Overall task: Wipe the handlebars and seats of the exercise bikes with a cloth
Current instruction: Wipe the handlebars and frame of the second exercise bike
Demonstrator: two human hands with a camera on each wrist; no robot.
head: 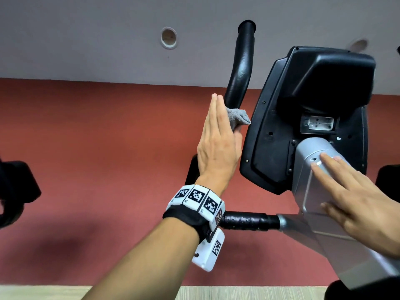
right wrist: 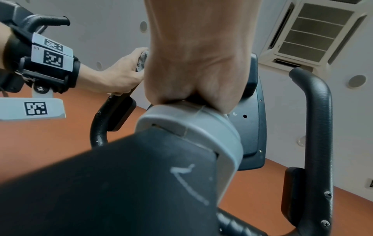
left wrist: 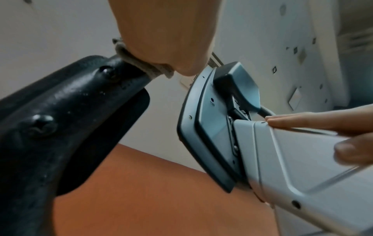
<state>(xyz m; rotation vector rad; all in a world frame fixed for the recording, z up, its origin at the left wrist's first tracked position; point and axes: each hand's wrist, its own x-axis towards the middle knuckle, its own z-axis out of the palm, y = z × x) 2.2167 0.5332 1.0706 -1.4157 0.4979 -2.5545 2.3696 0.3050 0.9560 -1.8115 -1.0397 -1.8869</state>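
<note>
Head view. Item: cloth (head: 238,116), pinched by my left grip (head: 216,146) against the handlebar (head: 240,68), low down, so it wraps the bar for wiping. Item: my right grip (head: 355,195), released, flat on the grey column (head: 307,148), likely steadying the bike.

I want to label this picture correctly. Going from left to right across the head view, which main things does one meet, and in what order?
left hand → cloth → console → right hand
</note>
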